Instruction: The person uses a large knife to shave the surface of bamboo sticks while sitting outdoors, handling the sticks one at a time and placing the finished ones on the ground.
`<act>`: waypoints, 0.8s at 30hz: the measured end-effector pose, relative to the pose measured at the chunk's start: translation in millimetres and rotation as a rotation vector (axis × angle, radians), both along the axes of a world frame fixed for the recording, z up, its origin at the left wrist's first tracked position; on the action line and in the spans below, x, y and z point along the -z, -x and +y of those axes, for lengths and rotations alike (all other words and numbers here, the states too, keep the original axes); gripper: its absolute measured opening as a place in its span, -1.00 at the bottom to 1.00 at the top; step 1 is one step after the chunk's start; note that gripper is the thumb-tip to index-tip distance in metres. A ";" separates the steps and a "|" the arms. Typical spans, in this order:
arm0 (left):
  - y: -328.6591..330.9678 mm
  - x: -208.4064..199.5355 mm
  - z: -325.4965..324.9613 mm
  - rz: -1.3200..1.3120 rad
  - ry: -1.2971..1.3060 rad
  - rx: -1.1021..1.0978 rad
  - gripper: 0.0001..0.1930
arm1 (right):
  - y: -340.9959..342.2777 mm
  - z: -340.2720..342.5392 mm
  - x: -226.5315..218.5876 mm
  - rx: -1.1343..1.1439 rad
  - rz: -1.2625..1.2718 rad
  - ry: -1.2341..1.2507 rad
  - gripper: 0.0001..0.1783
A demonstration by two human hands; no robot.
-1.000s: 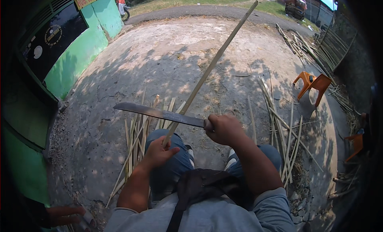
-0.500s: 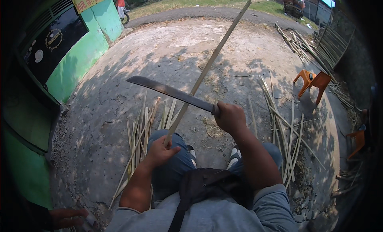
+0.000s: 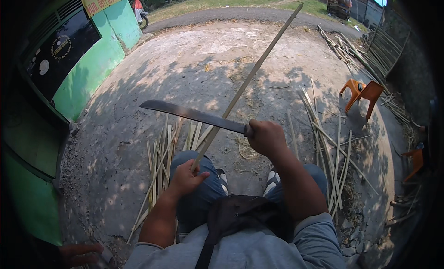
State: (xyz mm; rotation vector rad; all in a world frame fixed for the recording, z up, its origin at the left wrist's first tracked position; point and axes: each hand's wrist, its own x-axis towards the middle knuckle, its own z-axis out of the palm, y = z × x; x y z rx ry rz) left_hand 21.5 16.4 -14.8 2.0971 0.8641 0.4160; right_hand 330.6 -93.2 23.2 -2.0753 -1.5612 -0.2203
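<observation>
My left hand (image 3: 187,178) is closed round the lower end of a long, thin bamboo strip (image 3: 255,71), just above my left knee. The strip slants up and away to the right. My right hand (image 3: 267,138) grips the handle of a machete (image 3: 190,115), its fingers wrapped fully round it. The long dark blade points left and crosses the strip about a third of the way up from my left hand. Whether the edge bites into the strip or only rests against it, I cannot tell.
Split bamboo strips lie in a pile (image 3: 159,165) left of my knee and another pile (image 3: 334,160) to the right. An orange plastic chair (image 3: 365,96) stands at the right. Bamboo poles (image 3: 342,51) lie behind it. Another person's hand (image 3: 81,254) shows at lower left.
The machete has moved slightly left and down along the strip, toward my left hand. The strip's far end has swung a little to the right.
</observation>
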 end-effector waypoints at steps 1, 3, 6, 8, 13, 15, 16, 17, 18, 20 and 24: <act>0.3 1.6 0.8 -0.022 -0.007 0.001 -0.51 | -8.7 -2.0 -2.5 0.000 -0.003 -0.001 -0.83; 0.9 5.5 4.1 -0.017 0.022 0.004 -0.52 | -20.4 -6.3 -6.9 0.123 0.123 -0.128 -0.73; -1.0 6.2 8.6 -0.010 0.068 0.028 -0.52 | -18.2 -13.8 -2.6 0.089 0.125 -0.015 -0.73; -4.1 4.0 6.7 -0.008 0.085 0.043 -0.52 | 1.8 -14.8 -2.6 -0.004 0.076 0.045 -0.76; -3.0 0.0 5.4 -0.004 -0.053 0.105 -0.50 | 45.7 -5.9 12.2 -0.209 -0.104 0.037 -0.81; -2.7 -1.2 3.6 0.004 0.006 0.075 -0.50 | 31.6 -2.1 11.0 -0.153 -0.084 0.002 -0.79; -2.1 -3.8 3.5 0.007 0.064 0.049 -0.50 | 20.6 -0.5 8.0 -0.092 -0.068 -0.032 -0.78; 0.3 -2.4 4.8 0.009 0.061 0.041 -0.50 | 8.4 0.8 1.3 -0.015 0.001 -0.029 -0.77; 2.1 1.4 7.4 0.002 0.054 0.044 -0.50 | -2.8 3.5 -0.8 0.072 0.051 -0.052 -0.79; -1.1 2.6 9.4 -0.010 0.047 0.062 -0.50 | -15.3 -0.7 0.1 0.088 0.127 -0.028 -0.77; -7.3 -4.8 4.9 0.019 0.063 0.054 -0.50 | 2.7 -12.1 2.9 0.029 0.161 0.070 -0.78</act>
